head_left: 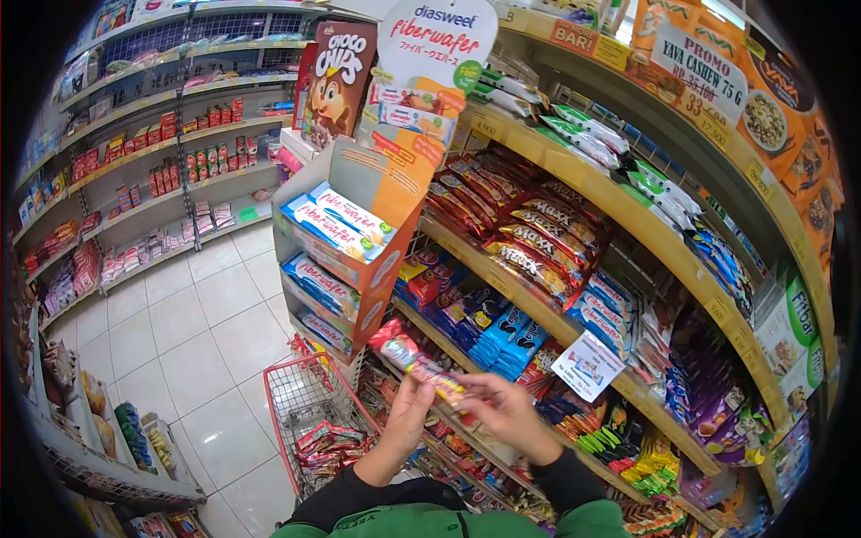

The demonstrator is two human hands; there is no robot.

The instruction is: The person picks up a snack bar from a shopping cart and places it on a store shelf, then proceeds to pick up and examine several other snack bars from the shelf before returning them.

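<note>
A red wrapped snack pack (414,360) with a multicoloured label is held between both hands in front of the shelves. My left hand (410,412) grips its underside near the middle. At the lower right end of the pack, the fingers of my right hand (500,412) are closed on it. Below and left of my left hand stands a red wire basket (280,394) with many red packets (327,453) in it. Behind the pack, blue packets (509,345) lie on a shelf.
A cardboard fiberwafer display (372,193) stands left of the snack shelves, close to the basket. Shelves with yellow edges (628,193) curve along the right side. A white price card (588,366) sticks out near my right hand. Tiled floor (206,368) lies at the left.
</note>
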